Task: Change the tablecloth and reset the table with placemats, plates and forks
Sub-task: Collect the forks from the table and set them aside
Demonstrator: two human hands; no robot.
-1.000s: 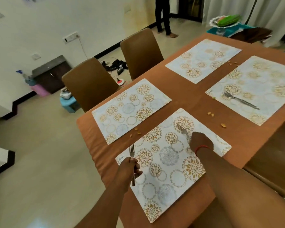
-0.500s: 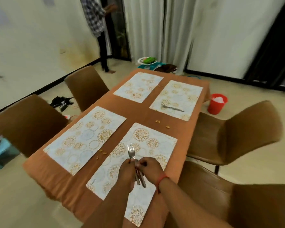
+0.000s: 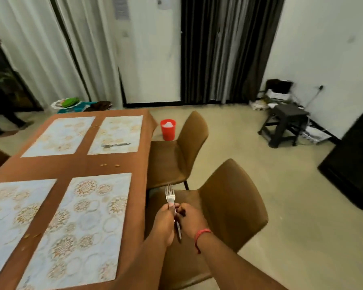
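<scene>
Both hands meet off the table's right edge, above the seat of the near chair (image 3: 228, 197). The left hand (image 3: 164, 222) has its fingers curled round the forks (image 3: 170, 198), tines pointing up and away; the right hand (image 3: 190, 221) pinches the handles just beside it. Handle ends protrude below the hands. The bundle appears to hold two forks, though blur prevents a firm count.

On the table, the brown tablecloth (image 3: 76, 166) carries four placemats. The near right placemat (image 3: 82, 222) and near left placemat (image 3: 15, 210) are bare; the far left placemat (image 3: 59, 136) likewise. A single fork (image 3: 115, 145) lies on the far right placemat (image 3: 118, 130). Crumbs (image 3: 109, 165) lie on the cloth between the mats. No plates are in view.

Judgement: the forks are being gathered ahead of the cloth change. To do this well, keep the handles aligned and firmly held in one hand, freeing the other to collect the remaining fork, and carry the tines pointed away from the body.

Limits of view: the table's left side is cut off, both forearms leave the frame at the bottom, and the handles are largely covered by the hands. A red bucket (image 3: 168, 129) stands on the floor beyond the far chair (image 3: 176, 155).
</scene>
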